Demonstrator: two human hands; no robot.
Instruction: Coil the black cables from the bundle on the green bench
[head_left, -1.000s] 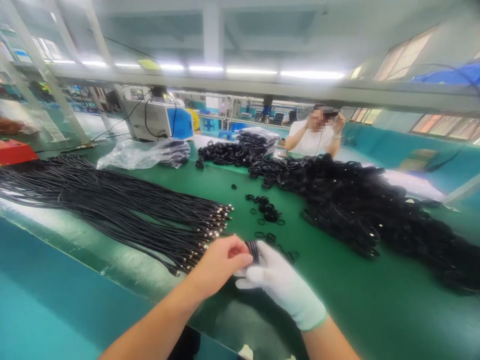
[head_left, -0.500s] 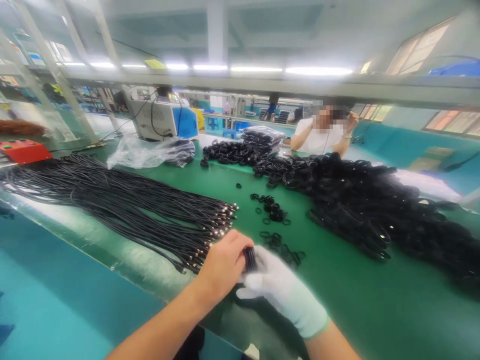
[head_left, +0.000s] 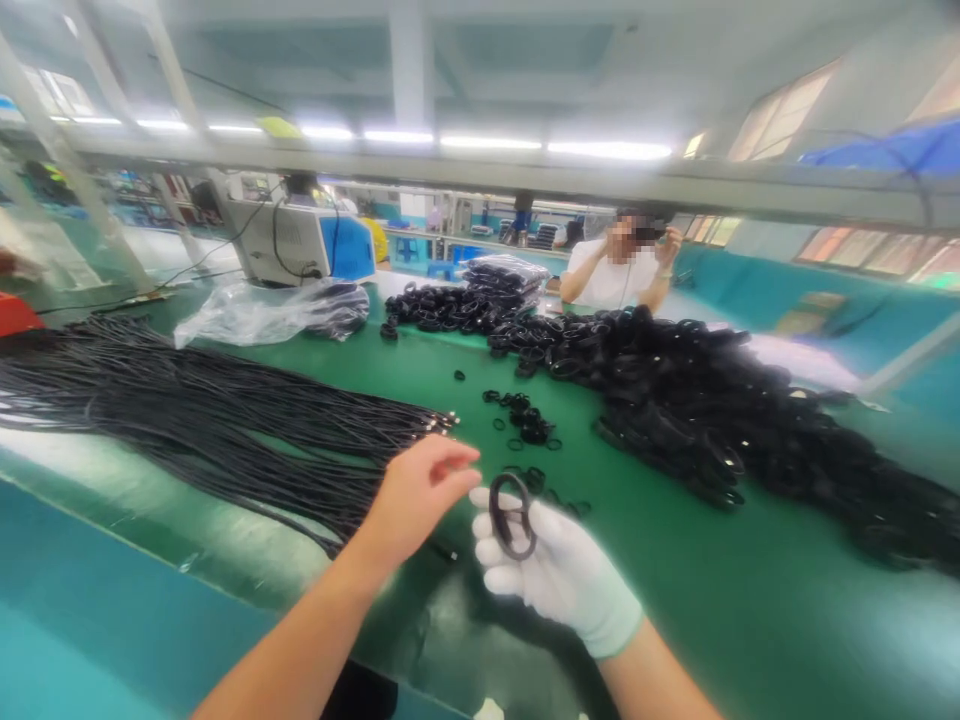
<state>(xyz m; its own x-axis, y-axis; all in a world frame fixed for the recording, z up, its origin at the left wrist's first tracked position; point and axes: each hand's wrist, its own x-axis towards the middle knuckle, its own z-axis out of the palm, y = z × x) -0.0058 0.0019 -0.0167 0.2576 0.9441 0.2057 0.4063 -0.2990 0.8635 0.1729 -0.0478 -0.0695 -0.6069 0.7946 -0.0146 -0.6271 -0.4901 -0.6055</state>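
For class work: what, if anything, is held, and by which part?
The right hand holds a black coil by its lower part, against the fingers; the left hand looks empty.

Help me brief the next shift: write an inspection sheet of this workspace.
Surface: green tabletop, glossy in places.
Work pieces: black coil in the right hand; large black pile farther right.
Clutter: small black rings scattered mid-table; clear plastic bag behind.
Hands: left hand bare, nothing seen in it; right hand gloved.
Cables: long black cables bunched at left, some ends metal-tipped.
Surroundings: grey-and-blue machine behind; person in white across the table.
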